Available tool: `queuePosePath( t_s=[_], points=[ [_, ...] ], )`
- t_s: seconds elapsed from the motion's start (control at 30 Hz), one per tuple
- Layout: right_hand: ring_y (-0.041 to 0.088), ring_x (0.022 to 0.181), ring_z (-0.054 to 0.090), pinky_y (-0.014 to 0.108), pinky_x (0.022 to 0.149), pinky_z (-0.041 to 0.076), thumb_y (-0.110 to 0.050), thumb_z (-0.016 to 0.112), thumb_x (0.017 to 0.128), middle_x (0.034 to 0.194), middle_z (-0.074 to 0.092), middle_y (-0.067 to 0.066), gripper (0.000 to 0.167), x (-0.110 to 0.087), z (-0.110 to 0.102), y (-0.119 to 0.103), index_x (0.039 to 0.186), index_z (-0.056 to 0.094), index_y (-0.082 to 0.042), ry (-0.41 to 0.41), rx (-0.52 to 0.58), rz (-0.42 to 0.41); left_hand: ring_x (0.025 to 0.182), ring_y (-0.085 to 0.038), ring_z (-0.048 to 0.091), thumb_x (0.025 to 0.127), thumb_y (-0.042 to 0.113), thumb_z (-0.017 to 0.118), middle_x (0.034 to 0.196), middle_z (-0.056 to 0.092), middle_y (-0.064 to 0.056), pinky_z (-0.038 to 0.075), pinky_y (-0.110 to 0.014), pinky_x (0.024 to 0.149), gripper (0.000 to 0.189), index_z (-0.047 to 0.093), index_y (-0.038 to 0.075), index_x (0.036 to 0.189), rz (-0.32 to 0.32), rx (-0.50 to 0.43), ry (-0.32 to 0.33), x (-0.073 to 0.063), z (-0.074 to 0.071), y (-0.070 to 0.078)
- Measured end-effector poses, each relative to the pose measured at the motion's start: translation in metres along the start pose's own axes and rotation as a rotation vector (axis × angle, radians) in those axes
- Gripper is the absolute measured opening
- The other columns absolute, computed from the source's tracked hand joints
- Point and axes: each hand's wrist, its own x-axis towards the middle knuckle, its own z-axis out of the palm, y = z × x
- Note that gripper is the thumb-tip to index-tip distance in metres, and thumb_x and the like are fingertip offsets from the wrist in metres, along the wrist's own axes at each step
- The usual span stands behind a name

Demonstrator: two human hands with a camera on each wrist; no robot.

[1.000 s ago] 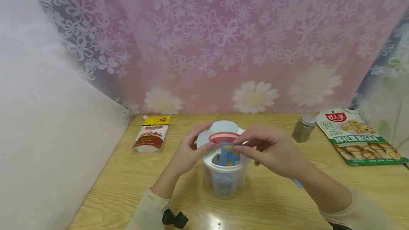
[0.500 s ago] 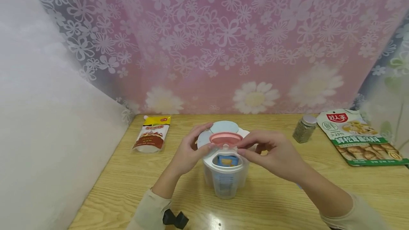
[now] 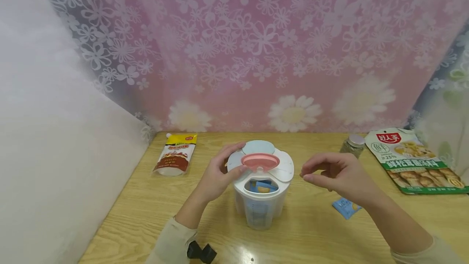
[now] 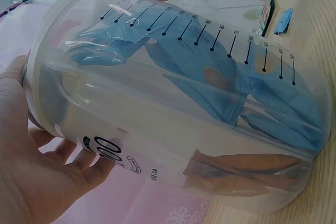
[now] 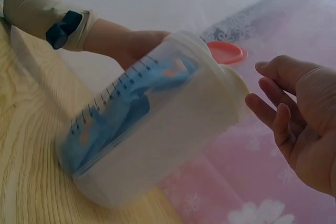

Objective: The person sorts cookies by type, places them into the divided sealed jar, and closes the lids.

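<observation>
A clear storage container (image 3: 259,213) with a white lid stands on the table, its pink flap (image 3: 260,160) raised over an opening. Blue sachets (image 3: 264,187) lie inside, just under that opening. In the left wrist view, several blue sachets (image 4: 199,72) fill one compartment and an orange-brown packet (image 4: 239,174) lies in another. My left hand (image 3: 221,172) grips the lid's left side, thumb on top. To the right of the container, my right hand (image 3: 335,172) is in the air with loosely bent fingers and nothing in them. Below it lies another blue sachet (image 3: 346,207).
At the back left lies a yellow, white and brown pouch (image 3: 176,155). A small glass jar (image 3: 353,146) with a metal lid stands back right, partly behind my right hand. Beside it is a large green-and-white mushroom packet (image 3: 414,160). A floral curtain (image 3: 278,52) hangs behind the table (image 3: 146,211).
My right hand has let a blue sachet drop through the container's opening and moved away to the right, uncovering the sachet on the table. My left hand keeps its grip on the lid.
</observation>
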Motion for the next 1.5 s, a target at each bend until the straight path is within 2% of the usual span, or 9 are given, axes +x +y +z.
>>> queuePosePath(
  t_s=[0.1, 0.3, 0.53, 0.73, 0.87, 1.03, 1.1, 1.3, 1.5],
  points=[
    [0.012, 0.096, 0.071, 0.027, 0.061, 0.056, 0.014, 0.067, 0.086, 0.105, 0.072, 0.001, 0.027, -0.009, -0.009, 0.01, 0.107, 0.07, -0.002, -0.048, -0.004, 0.024, 0.124, -0.025, 0.053, 0.096, 0.019, 0.066, 0.148, 0.044, -0.011, 0.055, -0.027, 0.091, 0.057, 0.046, 0.014, 0.149, -0.006, 0.005, -0.005, -0.001, 0.001, -0.001],
    [0.012, 0.101, 0.069, 0.029, 0.06, 0.056, 0.014, 0.067, 0.085, 0.112, 0.071, 0.001, 0.033, -0.026, -0.032, 0.038, 0.115, 0.067, 0.0, -0.125, -0.02, 0.054, 0.121, -0.024, 0.055, 0.096, 0.02, 0.066, 0.147, 0.044, -0.013, 0.056, -0.028, 0.09, 0.057, 0.046, 0.013, 0.15, 0.012, -0.007, -0.013, 0.0, 0.002, -0.001],
    [0.013, 0.107, 0.068, 0.036, 0.075, 0.061, 0.011, 0.063, 0.09, 0.12, 0.069, 0.001, 0.036, -0.047, -0.065, 0.073, 0.125, 0.062, 0.004, -0.195, 0.013, 0.154, 0.122, -0.023, 0.053, 0.095, 0.018, 0.067, 0.148, 0.044, -0.011, 0.056, -0.028, 0.09, 0.057, 0.047, 0.014, 0.149, -0.006, -0.004, -0.007, 0.003, 0.0, 0.002],
    [0.013, 0.104, 0.068, 0.032, 0.048, 0.044, 0.012, 0.063, 0.09, 0.122, 0.071, -0.002, 0.036, -0.062, -0.08, 0.092, 0.125, 0.061, 0.007, -0.225, 0.0, 0.176, 0.125, -0.024, 0.052, 0.096, 0.021, 0.067, 0.149, 0.043, -0.01, 0.055, -0.028, 0.091, 0.059, 0.046, 0.015, 0.15, -0.008, -0.01, -0.008, 0.0, -0.001, 0.002],
    [0.016, 0.105, 0.067, 0.037, 0.044, 0.036, 0.014, 0.06, 0.09, 0.127, 0.068, -0.003, 0.038, -0.071, -0.086, 0.103, 0.128, 0.059, 0.008, -0.274, 0.053, 0.189, 0.125, -0.024, 0.052, 0.096, 0.021, 0.067, 0.149, 0.043, -0.011, 0.055, -0.028, 0.091, 0.059, 0.046, 0.014, 0.15, -0.002, -0.015, -0.007, 0.0, 0.0, 0.002],
    [0.016, 0.064, 0.053, 0.036, 0.043, 0.036, 0.014, 0.06, 0.09, 0.136, 0.063, -0.002, 0.043, -0.079, -0.093, 0.116, 0.132, 0.056, 0.007, -0.394, 0.096, 0.217, 0.125, -0.024, 0.052, 0.095, 0.021, 0.067, 0.147, 0.043, -0.013, 0.055, -0.028, 0.092, 0.059, 0.046, 0.013, 0.15, 0.001, -0.025, -0.005, 0.0, 0.0, 0.0],
    [0.019, 0.061, 0.045, 0.036, 0.045, 0.036, 0.012, 0.062, 0.091, 0.138, 0.062, 0.002, 0.044, -0.081, -0.095, 0.12, 0.134, 0.055, 0.007, -0.429, 0.095, 0.243, 0.126, -0.025, 0.051, 0.095, 0.021, 0.067, 0.148, 0.043, -0.013, 0.054, -0.028, 0.093, 0.059, 0.046, 0.013, 0.15, 0.002, -0.025, -0.005, 0.0, 0.0, 0.0],
    [0.01, 0.103, 0.06, 0.035, 0.053, 0.044, 0.006, 0.065, 0.091, 0.14, 0.059, 0.007, 0.045, -0.087, -0.099, 0.131, 0.135, 0.056, 0.004, -0.45, 0.039, 0.288, 0.13, -0.027, 0.05, 0.096, 0.025, 0.067, 0.151, 0.042, -0.01, 0.052, -0.029, 0.098, 0.059, 0.045, 0.014, 0.15, 0.008, 0.005, -0.005, 0.001, -0.001, 0.001],
    [-0.001, 0.115, 0.058, 0.027, 0.073, 0.055, 0.0, 0.067, 0.092, 0.139, 0.06, 0.001, 0.045, -0.093, -0.097, 0.14, 0.136, 0.056, 0.001, -0.435, -0.035, 0.307, 0.129, -0.027, 0.05, 0.096, 0.024, 0.067, 0.15, 0.042, -0.01, 0.053, -0.029, 0.096, 0.06, 0.045, 0.015, 0.15, 0.0, -0.001, -0.011, 0.0, -0.001, 0.002]
  ],
)
